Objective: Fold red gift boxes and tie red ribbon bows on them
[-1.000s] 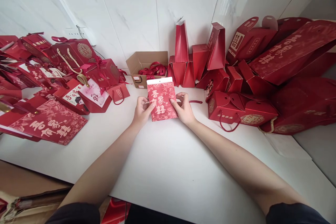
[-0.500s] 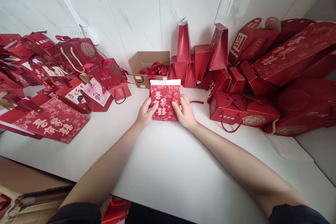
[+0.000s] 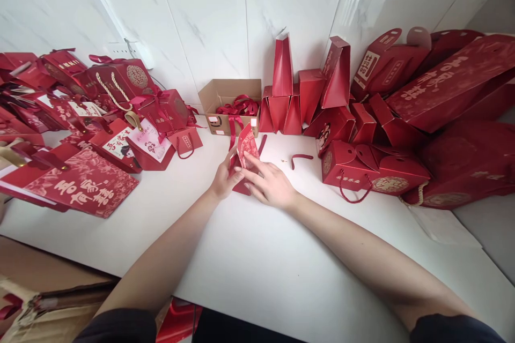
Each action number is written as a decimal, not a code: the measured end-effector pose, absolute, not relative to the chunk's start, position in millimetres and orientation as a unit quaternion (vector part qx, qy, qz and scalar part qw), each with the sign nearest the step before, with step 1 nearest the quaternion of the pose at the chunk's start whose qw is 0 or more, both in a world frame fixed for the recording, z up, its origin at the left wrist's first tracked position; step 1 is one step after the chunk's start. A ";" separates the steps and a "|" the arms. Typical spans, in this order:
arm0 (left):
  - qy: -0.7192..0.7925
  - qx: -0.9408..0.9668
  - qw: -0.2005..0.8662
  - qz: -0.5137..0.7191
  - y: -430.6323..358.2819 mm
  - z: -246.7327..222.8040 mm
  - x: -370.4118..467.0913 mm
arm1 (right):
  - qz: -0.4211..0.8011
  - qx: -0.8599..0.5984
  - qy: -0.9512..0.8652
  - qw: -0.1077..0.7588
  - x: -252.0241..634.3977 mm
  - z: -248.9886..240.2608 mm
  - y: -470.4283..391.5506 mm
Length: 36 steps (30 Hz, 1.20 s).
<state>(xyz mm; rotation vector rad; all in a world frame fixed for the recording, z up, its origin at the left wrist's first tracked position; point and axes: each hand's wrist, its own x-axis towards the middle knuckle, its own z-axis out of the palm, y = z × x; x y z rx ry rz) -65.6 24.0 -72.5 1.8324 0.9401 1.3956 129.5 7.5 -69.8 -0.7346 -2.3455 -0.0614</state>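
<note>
A small red paper gift bag [image 3: 248, 149] with a pale flower print stands turned edge-on at the middle of the white table. My left hand [image 3: 225, 176] is closed round its left side, thumb toward the front. My right hand [image 3: 270, 181] reaches across from the right, fingers stretched out and touching the bag's printed face; the fingers partly cover its lower part. Two dark red strips lie close by: a bent strip [image 3: 301, 159] to the right and a straight strip [image 3: 263, 143] just behind the bag.
Behind stands an open cardboard box [image 3: 207, 97] of red ribbons [image 3: 241, 105]. Finished-looking red bags and boxes crowd the left, including a large flowered bag [image 3: 86, 185]. Folded red cartons [image 3: 284, 112] and a handled red box [image 3: 374, 171] fill the right. A tiled wall [image 3: 209, 16] closes the back.
The gift bag has turned from facing me to edge-on. My right hand has left its right edge and moved left across its face, fingers stretched. The strip behind it has come into view.
</note>
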 end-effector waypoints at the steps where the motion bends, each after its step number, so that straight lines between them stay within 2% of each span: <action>1: 0.349 0.696 0.324 0.537 23.7 -70.9 -66.4 | -0.041 -0.272 -0.900 0.339 130.3 -69.8 8.5; 7: 0.384 0.604 0.374 0.589 20.0 -55.4 -63.1 | -0.096 -0.251 -0.887 0.375 126.6 -73.6 9.2; 11: 0.403 0.519 0.405 0.636 22.8 -50.3 -63.7 | -0.093 -0.311 -0.845 0.424 125.2 -73.3 7.9; 15: 0.433 0.515 0.397 0.623 25.6 -50.6 -67.2 | -0.042 -0.383 -0.796 0.467 128.4 -66.4 9.5; 24: 0.466 0.561 0.375 0.573 19.8 -42.8 -60.7 | 0.114 -0.377 -0.741 0.544 129.5 -51.0 13.9; 28: 0.461 0.578 0.363 0.568 19.3 -41.2 -59.3 | 0.161 -0.367 -0.729 0.554 129.2 -44.9 13.7; 32: 0.419 0.613 0.303 0.597 15.9 -34.8 -56.1 | 0.175 -0.358 -0.718 0.570 128.3 -40.0 12.5; 36: 0.410 0.645 0.281 0.581 7.4 -22.7 -51.9 | 0.216 -0.356 -0.719 0.557 125.8 -38.7 10.3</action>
